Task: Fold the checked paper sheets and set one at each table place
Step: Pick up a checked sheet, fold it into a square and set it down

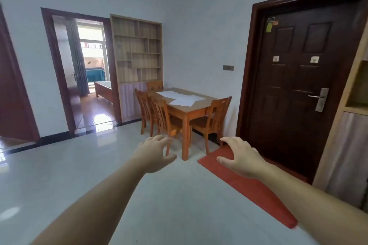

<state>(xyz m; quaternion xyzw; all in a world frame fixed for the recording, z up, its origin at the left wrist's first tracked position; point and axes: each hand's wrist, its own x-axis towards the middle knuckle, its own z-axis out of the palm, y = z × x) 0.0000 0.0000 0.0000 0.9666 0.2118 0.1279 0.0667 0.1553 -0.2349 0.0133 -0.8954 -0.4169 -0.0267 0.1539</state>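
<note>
Both hands, the left hand (154,153) and right hand (242,158), were spread wide and held nothing. The paper sheets (182,97) lay unfolded on the far tabletop (207,103). Best to walk close first, then pick one.

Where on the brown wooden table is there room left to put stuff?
The pale paper sheets cover the middle of the brown wooden table, nearly to its left edge. Bare wood shows along the wall-side edge and at the near end, by the single wooden chair.
</note>
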